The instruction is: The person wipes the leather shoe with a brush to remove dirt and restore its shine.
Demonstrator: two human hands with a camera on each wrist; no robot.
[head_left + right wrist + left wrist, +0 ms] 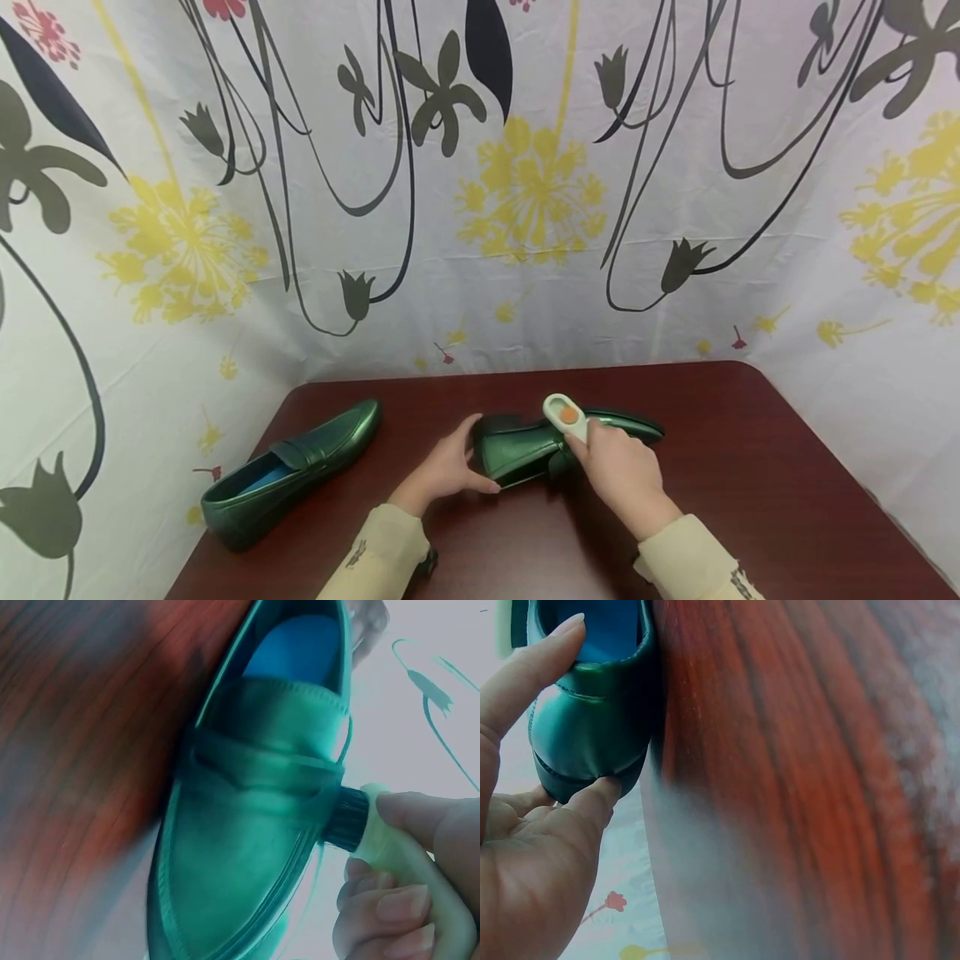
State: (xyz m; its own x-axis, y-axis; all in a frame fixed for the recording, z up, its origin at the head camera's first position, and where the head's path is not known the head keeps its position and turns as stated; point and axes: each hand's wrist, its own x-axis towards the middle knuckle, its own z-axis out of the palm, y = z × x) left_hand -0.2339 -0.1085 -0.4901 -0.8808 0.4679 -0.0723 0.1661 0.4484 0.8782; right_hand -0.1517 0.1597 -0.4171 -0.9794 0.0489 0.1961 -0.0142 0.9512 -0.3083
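Note:
My left hand [444, 465] grips a shiny green loafer [521, 454] by its heel. In the left wrist view, the thumb lies at the collar and the fingers are under the heel [592, 735]. This shoe is tipped on its side with its toe to the right, showing a blue insole [296, 652] in the right wrist view. My right hand [626, 477] holds a small brush by its pale green handle [409, 874], which bears an orange spot. The brush's dark bristles [346, 819] press against the loafer's side, near the strap.
A matching green loafer [300, 471] stands upright at the table's left side, its toe pointing away to the right. The dark red wooden table [720, 467] has rounded far corners. Behind and beside it hangs a white floral cloth [465, 333].

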